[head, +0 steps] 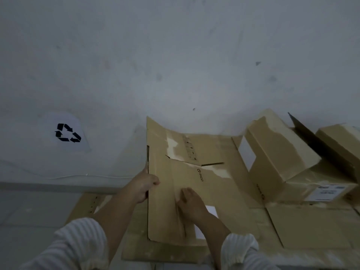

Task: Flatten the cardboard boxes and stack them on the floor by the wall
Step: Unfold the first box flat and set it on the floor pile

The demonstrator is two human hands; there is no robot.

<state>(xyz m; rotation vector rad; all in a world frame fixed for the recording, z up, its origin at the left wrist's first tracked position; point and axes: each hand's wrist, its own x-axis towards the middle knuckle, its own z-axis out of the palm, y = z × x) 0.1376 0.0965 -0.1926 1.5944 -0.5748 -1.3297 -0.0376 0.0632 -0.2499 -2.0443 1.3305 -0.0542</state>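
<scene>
A flattened brown cardboard box (171, 193) lies in front of me, its far flap curling up against the white wall (175, 65). My left hand (145, 184) grips the box's left edge, thumb on top. My right hand (191, 199) presses down on the panel near its middle crease, fingers bent. Under it lies more flattened cardboard (136, 248) on the floor by the wall. To the right, an unflattened box (278, 151) leans tilted on another box with a white label (329, 191).
A paper sheet with a black recycling symbol (67, 132) is stuck to the wall at left. A thin white cable (64, 177) runs along the wall's base. Grey floor (29, 211) shows at lower left. Another box (342, 137) sits at the far right edge.
</scene>
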